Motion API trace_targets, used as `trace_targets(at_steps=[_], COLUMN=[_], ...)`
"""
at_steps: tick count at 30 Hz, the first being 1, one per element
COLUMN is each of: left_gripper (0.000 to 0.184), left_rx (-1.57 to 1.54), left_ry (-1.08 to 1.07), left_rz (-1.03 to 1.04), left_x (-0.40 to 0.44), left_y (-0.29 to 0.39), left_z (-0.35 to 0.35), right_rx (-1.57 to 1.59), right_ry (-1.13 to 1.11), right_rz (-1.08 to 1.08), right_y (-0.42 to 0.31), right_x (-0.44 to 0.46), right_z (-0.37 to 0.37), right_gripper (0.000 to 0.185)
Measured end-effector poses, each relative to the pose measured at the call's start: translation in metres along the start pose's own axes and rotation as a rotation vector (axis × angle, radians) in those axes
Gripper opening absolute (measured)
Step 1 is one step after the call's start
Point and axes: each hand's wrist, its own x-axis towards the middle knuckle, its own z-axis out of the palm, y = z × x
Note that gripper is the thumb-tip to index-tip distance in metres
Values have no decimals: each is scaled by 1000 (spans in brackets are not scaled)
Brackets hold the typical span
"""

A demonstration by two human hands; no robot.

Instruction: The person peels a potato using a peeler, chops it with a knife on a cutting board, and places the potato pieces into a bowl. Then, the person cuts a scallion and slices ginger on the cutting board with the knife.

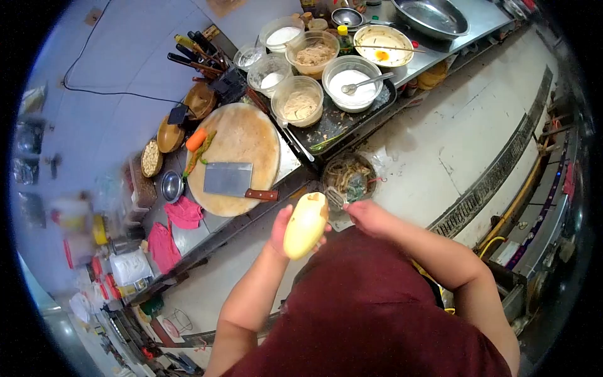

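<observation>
My left hand (280, 231) is closed round a large, mostly peeled potato (304, 231), pale yellow, with a brown patch of skin left at its upper end. In my right hand (369, 217) is a peeler (335, 198), its metal head just beside the potato's upper end; whether they touch I cannot tell. Below and beyond the peeler stands a waste bin (375, 171) with peelings in it. On the counter to the left, a cleaver (227, 180) with a wooden handle lies flat on a round chopping board (251, 135).
A carrot (196, 139) and a knobbly green vegetable (200, 154) lie on the board. Beyond are a knife block (230, 84), a bowl of white powder with a spoon (352, 84), and several other tubs. Pink cloths (183, 212) hang by the counter's edge.
</observation>
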Motion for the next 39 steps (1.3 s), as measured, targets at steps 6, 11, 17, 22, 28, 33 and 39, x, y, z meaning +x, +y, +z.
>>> trace_targets(at_steps=[6, 11, 17, 22, 28, 33, 39], left_gripper=[89, 85, 74, 63, 59, 66, 74], left_rx=[15, 39, 16, -46, 172, 576, 344], left_ry=[51, -190, -36, 71, 363, 257, 84], left_rz=[74, 81, 122, 210, 296, 253, 189], left_x=[4, 7, 7, 13, 5, -4, -1], left_y=[-10, -18, -10, -12, -25, -19, -12], left_z=[-2, 14, 22, 0, 32, 26, 46], right_rx=[-421, -217, -1, -325, -426, -425, -250], right_ry=[336, 149, 239, 338, 388, 345, 128], right_rz=[-592, -276, -498, -629, -596, -491, -222], right_y=[-37, 26, -9, -37, -35, -28, 6], right_x=[-58, 19, -23, -53, -46, -29, 16], right_z=[25, 0, 19, 22, 23, 11, 4], right_gripper=[41, 46, 42, 38, 36, 48, 50])
